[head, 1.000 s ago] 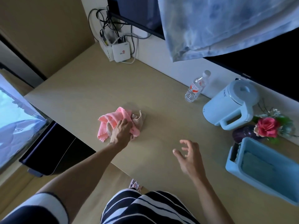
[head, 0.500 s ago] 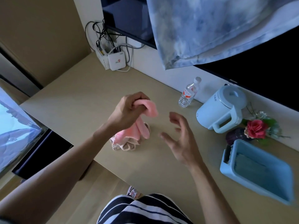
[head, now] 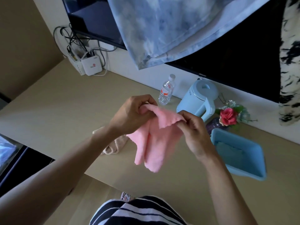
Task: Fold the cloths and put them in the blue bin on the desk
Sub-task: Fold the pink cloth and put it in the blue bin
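**Pink cloth in the air: limp, light, best held by its corners**

Pink cloth (head: pixel 152 140) is what you have up off the desk (head: pixel 65 111), pinched along its top edge between both hands. Your left hand (head: pixel 129 116) has its fingers (head: pixel 142 109) closed on the left end of that edge, and your right hand (head: pixel 193 132) has its fingers (head: pixel 183 120) closed on the right end. The rest hangs down in two loose lobes, so judge it as soft, very light and without any stiffness; it looks fluffy rather than slick, and a light pinch should keep it.

It will not hold a shape in the air. Walk your fingers out to the true corners, so the top edge pulls straight, and lay it flat on the desk to crease it.

A beige cloth (head: pixel 112 146) lies crumpled on the desk below your left wrist, partly hidden, and should handle the same way. The blue bin (head: pixel 253 174) sits to your right on the desk, near the rose (head: pixel 228 116) and pale blue kettle (head: pixel 199 101), with one folded blue-green cloth (head: pixel 228 151) already inside.
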Motion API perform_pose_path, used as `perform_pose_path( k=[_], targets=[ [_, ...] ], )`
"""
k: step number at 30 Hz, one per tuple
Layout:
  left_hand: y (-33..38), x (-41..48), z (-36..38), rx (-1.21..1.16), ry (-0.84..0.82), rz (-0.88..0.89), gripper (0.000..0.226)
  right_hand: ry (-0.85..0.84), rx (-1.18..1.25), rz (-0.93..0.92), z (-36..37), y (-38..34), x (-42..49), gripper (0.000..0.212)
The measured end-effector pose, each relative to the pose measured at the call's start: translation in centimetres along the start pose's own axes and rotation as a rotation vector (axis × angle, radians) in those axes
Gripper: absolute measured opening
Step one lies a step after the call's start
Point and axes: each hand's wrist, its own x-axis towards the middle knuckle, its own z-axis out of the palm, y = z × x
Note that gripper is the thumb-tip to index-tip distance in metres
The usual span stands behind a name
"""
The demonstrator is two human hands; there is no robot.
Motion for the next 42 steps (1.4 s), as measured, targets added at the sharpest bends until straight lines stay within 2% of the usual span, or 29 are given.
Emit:
perform_pose_path(
  k=[4, 5, 7, 8, 10, 12, 16, 20, 23, 28, 30, 34, 38, 42],
  targets=[
    [0.7, 0.6, 0.7, 0.051, -0.035, -0.003, 0.010, 0.032, -0.067, -0.001, -1.5, -0.2, -0.6, 0.019],
    [1.0, 0.8, 1.0, 0.075, -0.053, 0.007, 0.013, 0.026, -0.096, -0.009, -1.6, -0.4, -0.7, 0.022],
    [1.8, 1.1, 1.7, 0.125, -0.087, 0.027, 0.032, 0.018, -0.149, -0.028, -1.3, -0.6, -0.9, 0.045],
    [2.3, 1.4, 2.1, 0.135, -0.105, 0.032, 0.040, 0.037, -0.180, -0.048, -1.2, -0.7, -0.9, 0.046],
    [2.8, 1.6, 2.5, 0.121, -0.138, 0.019, 0.047, 0.097, -0.219, -0.110, -0.9, -1.1, -0.8, 0.028],
    [3.0, 1.8, 2.4, 0.081, -0.192, 0.005, 0.043, 0.181, -0.210, -0.153, -1.2, -1.1, -0.6, 0.004],
    [2.8, 1.7, 1.1, 0.085, -0.409, -0.011, 0.026, 0.222, -0.122, -0.133, -2.6, -0.3, -0.7, 0.019],
    [0.7, 1.4, 0.6, 0.206, -0.532, -0.035, 0.026, 0.224, -0.124, -0.117, -4.0, 0.6, -0.9, 0.021],
    [-1.6, 1.4, 0.5, 0.218, -0.497, -0.063, 0.030, 0.255, -0.097, -0.046, -5.3, 2.0, -1.4, 0.016],
    [-5.0, 2.0, 0.9, 0.267, -0.329, -0.075, 0.024, 0.395, -0.108, 0.116, -7.2, 4.4, -2.2, 0.014],
    [-5.4, 2.1, 1.1, 0.275, -0.250, -0.074, 0.019, 0.447, -0.182, 0.138, -8.0, 5.1, -2.3, 0.020],
    [-4.3, 1.7, 0.7, 0.279, -0.115, -0.024, 0.009, 0.484, -0.171, 0.098, -9.6, 5.6, -2.9, 0.013],
    [-4.4, -0.3, 0.1, 0.249, -0.150, -0.011, 0.010, 0.384, -0.097, 0.051, -9.7, 5.4, -5.3, 0.016],
    [-7.3, -4.5, 1.1, 0.179, -0.307, -0.053, 0.005, 0.137, -0.057, 0.165, -8.7, 8.3, -8.9, 0.017]
  ],
)
